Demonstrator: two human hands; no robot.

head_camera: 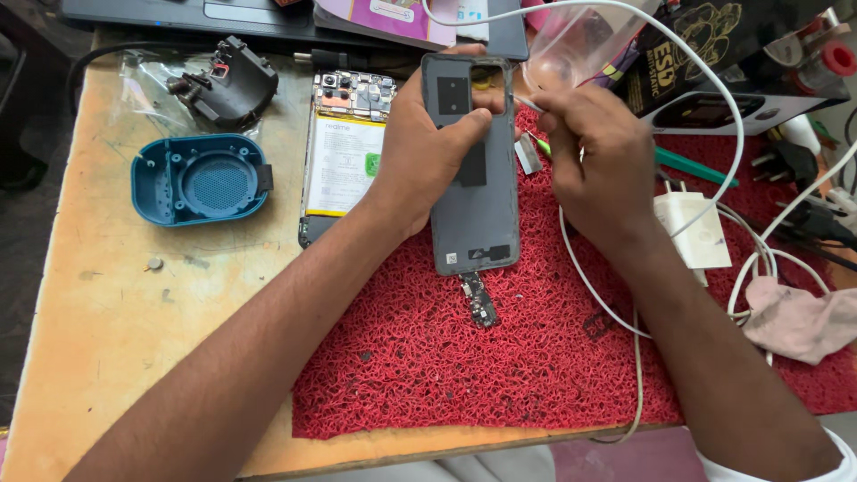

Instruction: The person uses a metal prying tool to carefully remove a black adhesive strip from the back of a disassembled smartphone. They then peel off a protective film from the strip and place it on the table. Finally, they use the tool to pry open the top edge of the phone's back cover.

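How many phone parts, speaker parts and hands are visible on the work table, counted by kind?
Phone parts: 3 (grey back cover, opened phone body, small circuit board)
Speaker parts: 2 (teal shell, black module)
Hands: 2 (left hand, right hand)
Total: 7

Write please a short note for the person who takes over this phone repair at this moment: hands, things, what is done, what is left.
Left hand: holds the grey back cover, inner side up, over the red mat.
Right hand: holds a thin metal tool, tip at the cover's top right edge.
Opened phone with battery showing lies on the table, left of the cover. A small circuit board lies on the mat below the cover.
Done: cover is off the phone.
Left: probably finish work at the cover's top corner; phone not yet closed.
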